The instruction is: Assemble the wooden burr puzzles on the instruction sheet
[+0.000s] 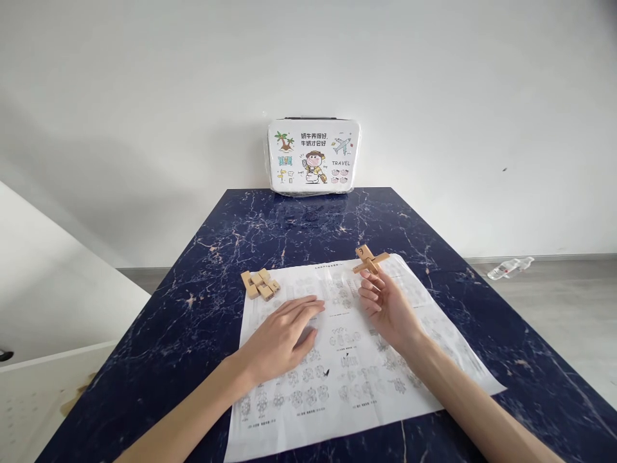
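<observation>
My right hand [385, 305] is raised a little above a printed paper sheet [357, 379], its fingers closed on a small wooden cross-shaped puzzle assembly [369, 259]. My left hand [284, 334] lies flat on the sheet with fingers stretched out, holding nothing. A small cluster of loose wooden puzzle blocks [260, 283] rests at the sheet's top left corner, a short way beyond my left fingertips.
The sheet lies on a dark blue marbled table [193, 308]. A white illustrated case [313, 155] stands upright against the wall at the table's far edge. A clear plastic bottle [511, 267] lies on the floor to the right.
</observation>
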Tool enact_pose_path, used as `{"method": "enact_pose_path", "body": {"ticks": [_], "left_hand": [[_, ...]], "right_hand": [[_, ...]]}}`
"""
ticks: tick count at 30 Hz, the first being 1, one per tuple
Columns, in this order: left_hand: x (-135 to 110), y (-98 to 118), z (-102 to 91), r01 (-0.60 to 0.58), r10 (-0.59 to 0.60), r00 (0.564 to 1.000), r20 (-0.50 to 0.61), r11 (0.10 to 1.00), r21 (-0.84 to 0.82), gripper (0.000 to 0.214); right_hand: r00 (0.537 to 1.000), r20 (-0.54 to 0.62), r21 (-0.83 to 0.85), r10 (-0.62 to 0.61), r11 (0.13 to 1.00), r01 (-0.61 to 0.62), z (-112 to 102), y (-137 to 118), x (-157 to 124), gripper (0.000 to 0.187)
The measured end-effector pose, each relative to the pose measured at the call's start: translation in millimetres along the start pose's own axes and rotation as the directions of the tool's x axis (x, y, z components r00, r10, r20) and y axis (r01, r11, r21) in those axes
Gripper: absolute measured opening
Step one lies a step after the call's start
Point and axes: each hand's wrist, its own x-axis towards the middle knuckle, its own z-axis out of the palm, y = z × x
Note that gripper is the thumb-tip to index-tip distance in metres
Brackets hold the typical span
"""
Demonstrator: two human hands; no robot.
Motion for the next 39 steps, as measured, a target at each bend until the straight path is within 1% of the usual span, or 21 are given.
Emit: {"method": "enact_pose_path", "body": {"ticks": [5,8,11,13,14,16,18,20,22,23,25,27,29,31,33,36,39], "left_hand": [[-0.6,-0.4,0.1,-0.001,0.001,1.000,0.000,1.000,0.005,0.041],[-1.2,-0.7,0.0,0.002,-0.002,1.000,0.013,1.000,0.015,0.041],[-1.4,-0.4,0.0,-0.005,0.005,1.000,0.005,1.000,0.014,0.042],[-1.3,0.3,0.1,-0.013,0.013,1.000,-0.008,1.000,0.011,0.042],[-1.1,0.6,0.2,-0.015,0.015,1.000,-0.017,1.000,0.011,0.041],[-0.7,0.7,0.6,-0.004,0.004,0.999,-0.048,1.000,0.009,0.039],[-0.5,-0.3,1.3,0.038,-0.038,0.993,-0.110,0.999,-0.010,0.037],[-0.8,-2.1,2.4,0.096,-0.104,0.975,-0.198,0.994,-0.050,0.037],[-1.5,-3.6,3.3,0.149,-0.173,0.946,-0.273,0.983,-0.107,0.041],[-2.0,-3.8,3.5,0.169,-0.204,0.935,-0.289,0.976,-0.141,0.045],[-2.8,-3.1,3.0,0.196,-0.250,0.929,-0.272,0.958,-0.212,0.055],[-3.0,-1.3,1.5,0.193,-0.255,0.941,-0.225,0.945,-0.265,0.062],[-2.5,0.4,-0.5,0.152,-0.213,0.957,-0.194,0.945,-0.289,0.054],[-1.4,1.0,-2.0,0.110,-0.171,0.968,-0.184,0.947,-0.300,0.039],[-0.1,0.7,-2.7,0.099,-0.159,0.971,-0.176,0.946,-0.309,0.028],[1.5,0.4,-2.8,0.115,-0.174,0.971,-0.165,0.942,-0.314,0.025],[2.5,1.7,-3.4,0.127,-0.175,0.977,-0.117,0.933,-0.335,0.026]], "right_hand": [[0.998,0.066,-0.013,-0.015,1.000,0.016,-2.5,-0.4,4.6,0.031],[0.997,0.075,-0.064,-0.026,0.997,0.031,-1.3,-1.6,4.9,0.030],[0.994,0.089,-0.212,-0.062,0.974,0.079,2.8,-1.0,0.1,0.035],[0.987,0.128,-0.362,-0.094,0.922,0.135,7.1,1.3,-5.3,0.038],[0.982,0.157,-0.442,-0.107,0.882,0.166,9.4,3.0,-8.2,0.038],[0.963,0.240,-0.589,-0.122,0.770,0.245,13.5,6.9,-13.6,0.040],[0.936,0.334,-0.706,-0.112,0.628,0.327,16.1,10.7,-18.4,0.040],[0.908,0.411,-0.787,-0.084,0.471,0.399,17.6,14.0,-22.7,0.040],[0.880,0.470,-0.823,-0.063,0.330,0.463,18.5,16.7,-26.4,0.039],[0.865,0.497,-0.825,-0.059,0.275,0.493,18.8,17.9,-28.1,0.037],[0.833,0.550,-0.812,-0.059,0.195,0.550,18.8,20.1,-30.6,0.033],[0.803,0.593,-0.792,-0.056,0.141,0.594,18.1,22.0,-32.3,0.028],[0.781,0.623,-0.772,-0.045,0.125,0.623,16.9,23.2,-33.4,0.023],[0.767,0.641,-0.756,-0.034,0.148,0.638,16.1,23.4,-34.3,0.019],[0.762,0.647,-0.746,-0.028,0.180,0.641,16.7,22.5,-35.5,0.018],[0.767,0.641,-0.751,-0.034,0.182,0.635,19.9,20.2,-37.7,0.019],[0.787,0.617,-0.773,-0.033,0.163,0.613,22.5,19.2,-39.8,0.020]]}}
